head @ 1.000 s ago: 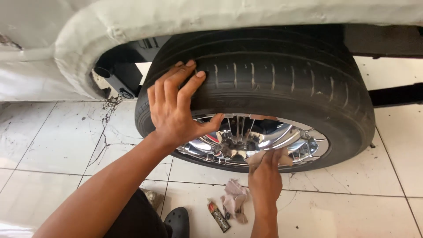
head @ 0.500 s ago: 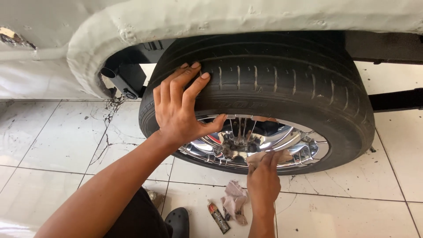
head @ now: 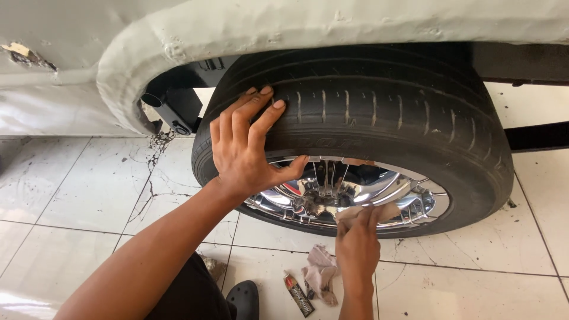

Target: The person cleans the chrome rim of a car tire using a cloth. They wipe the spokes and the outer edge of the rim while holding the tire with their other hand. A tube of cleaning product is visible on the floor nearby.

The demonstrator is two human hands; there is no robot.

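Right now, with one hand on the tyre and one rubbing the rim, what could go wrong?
1. The right hand presses a cloth between the chrome rim's spokes; fingers might catch on an edge.
2. The small tube and spare rag lie on the glossy tile floor by the black shoe; stepping on them could cause a slip.

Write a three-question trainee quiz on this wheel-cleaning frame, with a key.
1. True or false: the left hand lies flat on the tyre.
2. What does the right hand press against the chrome rim?
A) brush B) cloth C) sponge
3. Which two things lie on the tiled floor just left of the right forearm?

Key: 1 true. 2 B, a cloth. 3 A small tube and a crumpled rag.
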